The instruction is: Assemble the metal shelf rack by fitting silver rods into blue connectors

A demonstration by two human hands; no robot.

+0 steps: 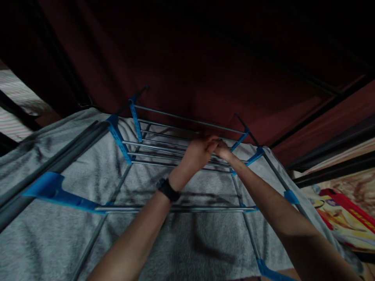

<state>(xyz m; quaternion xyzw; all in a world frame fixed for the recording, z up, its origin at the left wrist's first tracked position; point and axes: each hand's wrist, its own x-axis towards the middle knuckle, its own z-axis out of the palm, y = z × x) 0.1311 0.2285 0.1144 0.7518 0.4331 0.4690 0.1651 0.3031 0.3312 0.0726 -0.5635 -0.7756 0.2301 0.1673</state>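
Note:
A rack of metal tubes (187,209) and blue plastic brackets (118,136) lies on a grey, towel-like cloth (175,246). My left hand (197,153), with a dark watch on its wrist, reaches over the rack's far tier with its fingers curled. My right hand (222,150) meets it there, fingertips together, just above the tubes towards the right side. Both hands are closed. Whatever lies between their fingers is hidden, and I cannot tell whether they grip a tube.
Behind the rack hangs a dark red curtain-like surface (190,58). A dark frame bar (319,113) runs along the right. Beyond it lies a red and yellow printed package (342,214). Striped fabric (17,97) shows at the far left.

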